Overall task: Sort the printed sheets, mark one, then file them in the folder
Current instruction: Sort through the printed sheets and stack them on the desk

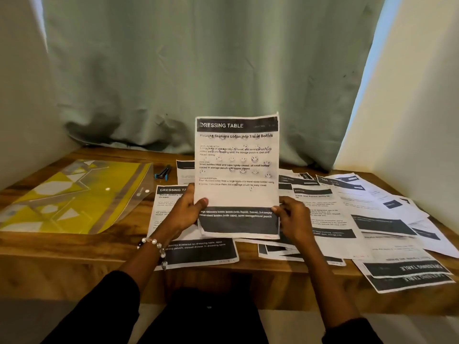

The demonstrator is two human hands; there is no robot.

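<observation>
I hold a printed sheet headed "DRESSING TABLE" (237,155) upright above the table, facing me. My left hand (186,209) grips its lower left edge, thumb on the front. My right hand (291,214) pinches its lower right edge. Another "DRESSING TABLE" sheet (196,249) lies flat under my left hand. Several more printed sheets (367,214) are spread over the right half of the table. A clear folder with a yellow patterned insert (74,197) lies at the left. A dark pen with a blue clip (162,173) lies just right of the folder.
The wooden table (74,247) stands in a corner, with a green curtain (198,70) behind it and pale walls on both sides. Some sheets at the right overhang the table's front edge (407,281). Bare wood shows between folder and sheets.
</observation>
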